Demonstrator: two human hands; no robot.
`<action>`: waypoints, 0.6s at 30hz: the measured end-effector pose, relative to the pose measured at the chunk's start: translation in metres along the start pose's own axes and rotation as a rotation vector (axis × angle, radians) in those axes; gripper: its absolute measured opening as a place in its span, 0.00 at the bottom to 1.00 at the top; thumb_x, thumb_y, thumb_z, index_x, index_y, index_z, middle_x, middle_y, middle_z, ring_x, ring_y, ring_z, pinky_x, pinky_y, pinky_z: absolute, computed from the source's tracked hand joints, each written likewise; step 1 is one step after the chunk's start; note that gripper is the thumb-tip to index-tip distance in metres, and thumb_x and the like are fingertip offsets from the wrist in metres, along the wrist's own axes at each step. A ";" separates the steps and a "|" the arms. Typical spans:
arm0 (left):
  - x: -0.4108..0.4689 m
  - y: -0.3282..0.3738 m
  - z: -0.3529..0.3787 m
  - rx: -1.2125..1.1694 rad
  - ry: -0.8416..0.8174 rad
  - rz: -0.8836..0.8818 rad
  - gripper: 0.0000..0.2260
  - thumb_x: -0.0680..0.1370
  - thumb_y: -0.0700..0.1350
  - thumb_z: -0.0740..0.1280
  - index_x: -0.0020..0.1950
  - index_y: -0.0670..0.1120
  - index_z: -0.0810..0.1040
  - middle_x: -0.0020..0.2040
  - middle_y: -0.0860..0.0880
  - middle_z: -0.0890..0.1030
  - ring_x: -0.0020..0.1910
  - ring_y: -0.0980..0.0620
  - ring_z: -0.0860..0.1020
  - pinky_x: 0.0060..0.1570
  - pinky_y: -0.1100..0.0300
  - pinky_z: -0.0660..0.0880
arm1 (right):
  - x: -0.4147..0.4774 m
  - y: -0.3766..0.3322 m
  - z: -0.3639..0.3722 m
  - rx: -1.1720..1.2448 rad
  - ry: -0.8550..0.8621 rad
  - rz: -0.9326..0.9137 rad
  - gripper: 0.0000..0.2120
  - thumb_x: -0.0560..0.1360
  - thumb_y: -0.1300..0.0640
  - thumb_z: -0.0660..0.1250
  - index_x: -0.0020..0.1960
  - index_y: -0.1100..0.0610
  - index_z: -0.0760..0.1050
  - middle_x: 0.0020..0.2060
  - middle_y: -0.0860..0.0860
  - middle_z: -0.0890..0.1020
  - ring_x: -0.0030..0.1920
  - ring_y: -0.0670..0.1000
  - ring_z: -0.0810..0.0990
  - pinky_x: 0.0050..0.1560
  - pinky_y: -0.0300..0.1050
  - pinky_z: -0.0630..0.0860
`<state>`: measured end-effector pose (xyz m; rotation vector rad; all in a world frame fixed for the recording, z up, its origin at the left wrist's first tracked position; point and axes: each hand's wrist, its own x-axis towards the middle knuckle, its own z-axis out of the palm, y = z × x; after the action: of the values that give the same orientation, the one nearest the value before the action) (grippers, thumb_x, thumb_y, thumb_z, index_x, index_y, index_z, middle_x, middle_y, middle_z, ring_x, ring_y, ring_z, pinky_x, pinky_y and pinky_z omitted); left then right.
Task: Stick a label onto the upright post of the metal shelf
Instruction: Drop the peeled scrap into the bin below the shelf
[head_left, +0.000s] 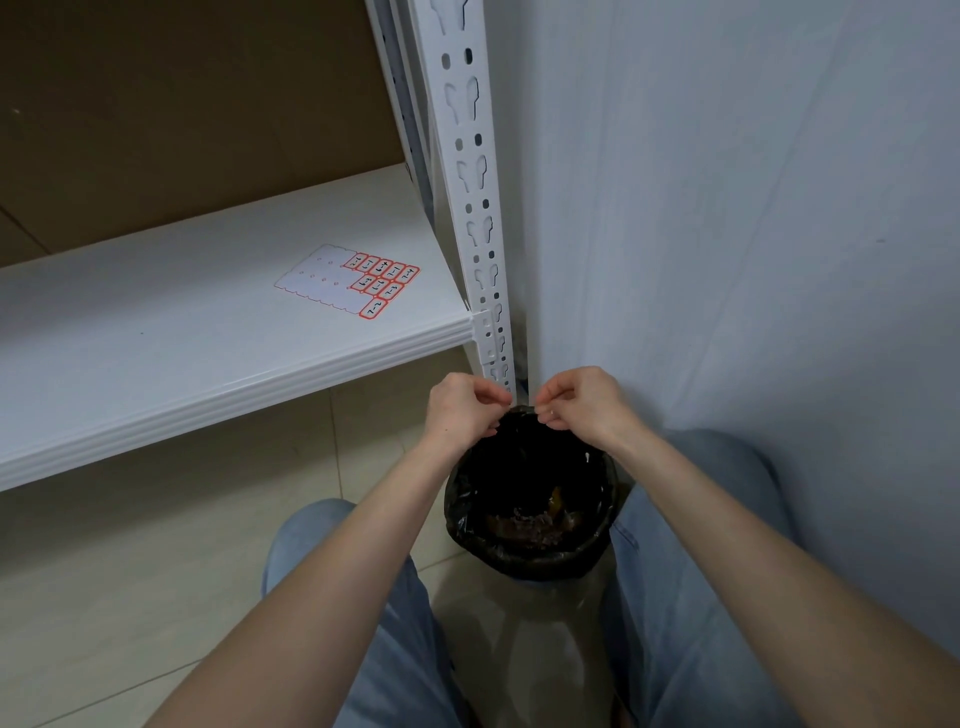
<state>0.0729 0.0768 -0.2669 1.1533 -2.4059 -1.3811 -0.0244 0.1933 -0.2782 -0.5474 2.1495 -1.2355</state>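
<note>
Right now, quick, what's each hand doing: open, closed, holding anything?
Left hand: fingertips pinched together; what they pinch, if anything, cannot be told.
Right hand: the same, fingertips pinched, contents too small to see.

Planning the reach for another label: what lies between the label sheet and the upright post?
Only bare white shelf board; the head view shows nothing lying between the label sheet and the upright post.
</note>
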 end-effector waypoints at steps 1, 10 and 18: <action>0.000 0.000 0.000 0.000 -0.009 0.002 0.05 0.73 0.36 0.71 0.45 0.44 0.84 0.39 0.48 0.82 0.34 0.56 0.79 0.38 0.64 0.81 | 0.000 0.001 0.000 -0.009 0.011 -0.005 0.09 0.74 0.69 0.64 0.40 0.57 0.79 0.39 0.57 0.83 0.39 0.53 0.82 0.48 0.45 0.81; 0.004 -0.002 0.000 -0.091 -0.018 -0.044 0.02 0.72 0.39 0.74 0.41 0.41 0.82 0.32 0.48 0.80 0.28 0.56 0.79 0.33 0.66 0.80 | 0.001 -0.002 0.004 -0.295 0.032 -0.089 0.10 0.74 0.50 0.68 0.34 0.48 0.77 0.37 0.49 0.83 0.41 0.52 0.82 0.47 0.50 0.80; 0.004 -0.002 -0.001 -0.185 -0.081 -0.086 0.04 0.75 0.34 0.68 0.47 0.38 0.82 0.43 0.43 0.83 0.35 0.54 0.82 0.38 0.64 0.81 | 0.002 0.000 0.006 -0.203 0.043 -0.057 0.12 0.71 0.59 0.72 0.32 0.48 0.76 0.31 0.48 0.81 0.38 0.52 0.84 0.49 0.52 0.82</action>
<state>0.0718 0.0726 -0.2691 1.1865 -2.2457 -1.6681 -0.0217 0.1880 -0.2815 -0.6768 2.3262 -1.0735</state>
